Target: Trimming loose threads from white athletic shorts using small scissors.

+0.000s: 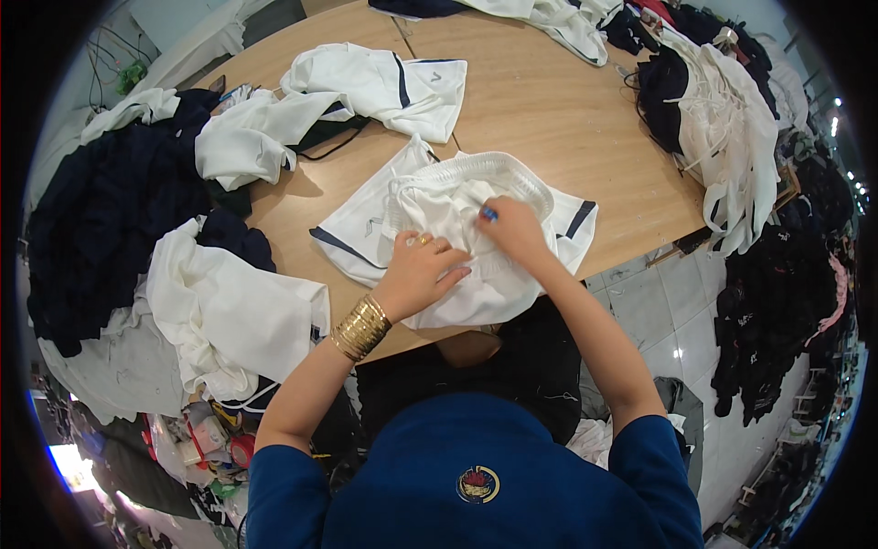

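White shorts (457,233) with dark side stripes lie bunched on the wooden table (549,110) right in front of you, waistband up. Your left hand (422,272) presses flat on the fabric, fingers together, while your right hand (514,229) pinches a small blue tool (489,214) against the cloth. Piles of white and navy garments (137,238) lie around.

Two hands (416,274), one gold bangle (360,328), one wooden table (549,101), one blue tool (489,214)

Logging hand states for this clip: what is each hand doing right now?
Left hand: fingers curled, pressing down on the white shorts; holding nothing else.
Right hand: closed on a small blue tool, resting on the same shorts.
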The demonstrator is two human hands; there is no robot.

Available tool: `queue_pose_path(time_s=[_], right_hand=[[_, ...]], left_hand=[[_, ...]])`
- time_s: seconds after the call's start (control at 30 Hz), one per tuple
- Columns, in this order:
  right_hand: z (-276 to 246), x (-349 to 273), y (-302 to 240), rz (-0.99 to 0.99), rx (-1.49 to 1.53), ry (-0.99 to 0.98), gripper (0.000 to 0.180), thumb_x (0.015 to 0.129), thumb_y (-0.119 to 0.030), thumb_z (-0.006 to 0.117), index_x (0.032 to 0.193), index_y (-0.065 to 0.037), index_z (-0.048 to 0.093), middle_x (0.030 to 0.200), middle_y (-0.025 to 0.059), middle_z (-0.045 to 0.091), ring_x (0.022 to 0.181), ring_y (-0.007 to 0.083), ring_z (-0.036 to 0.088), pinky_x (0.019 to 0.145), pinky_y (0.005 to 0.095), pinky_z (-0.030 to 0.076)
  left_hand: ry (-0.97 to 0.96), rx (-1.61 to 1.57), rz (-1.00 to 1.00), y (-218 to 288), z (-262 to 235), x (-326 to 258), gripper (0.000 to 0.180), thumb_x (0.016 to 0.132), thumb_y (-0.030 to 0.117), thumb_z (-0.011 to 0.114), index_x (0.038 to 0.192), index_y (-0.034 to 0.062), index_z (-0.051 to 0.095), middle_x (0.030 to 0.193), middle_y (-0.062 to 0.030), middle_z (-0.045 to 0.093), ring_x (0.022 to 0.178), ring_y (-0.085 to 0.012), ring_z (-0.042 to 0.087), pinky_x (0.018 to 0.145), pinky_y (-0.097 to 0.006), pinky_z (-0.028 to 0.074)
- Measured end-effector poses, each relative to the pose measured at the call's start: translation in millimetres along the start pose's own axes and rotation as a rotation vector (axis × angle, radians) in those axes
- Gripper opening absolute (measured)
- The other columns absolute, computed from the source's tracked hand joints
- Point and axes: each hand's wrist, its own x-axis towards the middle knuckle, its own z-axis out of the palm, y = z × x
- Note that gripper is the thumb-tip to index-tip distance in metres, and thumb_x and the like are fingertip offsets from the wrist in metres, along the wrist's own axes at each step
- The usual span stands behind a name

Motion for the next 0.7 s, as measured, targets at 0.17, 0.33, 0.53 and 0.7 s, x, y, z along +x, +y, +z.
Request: queue_pose_path(time_s=[0.17,0.33,0.53,0.7], right_hand=[[-77,30,-30,0.113,0.571,0.173,0.021,0.076,-0.021,0.060,0.078,0.000,0.059,0.065,0.0076,0.057,0.061,0.0166,0.055,0.058,0.0308,0.043],[-97,24,-74,-0.026,0.557,-0.123,0.018,0.075,-0.018,0.059,0.080,0.000,0.057,0.064,0.0026,0.049,0.062,0.0097,0.047,0.056,0.0258,0.038],[-131,13,-64,0.145,0.751,0.021,0.012,0.081,-0.020,0.061,0.083,-0.008,0.059,0.069,-0.0054,0.049,0.061,0.0046,0.042,0.053,0.0213,0.033],[-142,3,-33,0.311,0.786,0.132,0.013,0.081,-0.022,0.063,0.086,-0.011,0.059,0.070,-0.0070,0.048,0.060,0.0022,0.041,0.049,0.0200,0.029]], left_hand=[[0.166,-0.110,-0.145,-5,1,5,0.017,0.083,0.026,0.061,0.093,0.0123,0.064,0.088,-0.0058,0.060,0.091,-0.0244,0.054,0.086,-0.042,0.035],[0.670,-0.281,-0.183,3,-11,65,0.028,0.077,0.019,0.067,0.102,0.0102,0.058,0.102,-0.0086,0.056,0.096,-0.0285,0.051,0.081,-0.041,0.039],[0.338,-0.438,-0.116,-45,-28,83,0.022,0.080,0.021,0.065,0.098,0.0084,0.063,0.099,-0.0093,0.060,0.095,-0.0265,0.054,0.081,-0.033,0.042],[0.000,-0.905,-0.262,-40,-54,71,0.026,0.088,0.027,0.060,0.091,0.0024,0.065,0.082,0.0008,0.060,0.077,-0.0070,0.052,0.076,-0.022,0.040]])
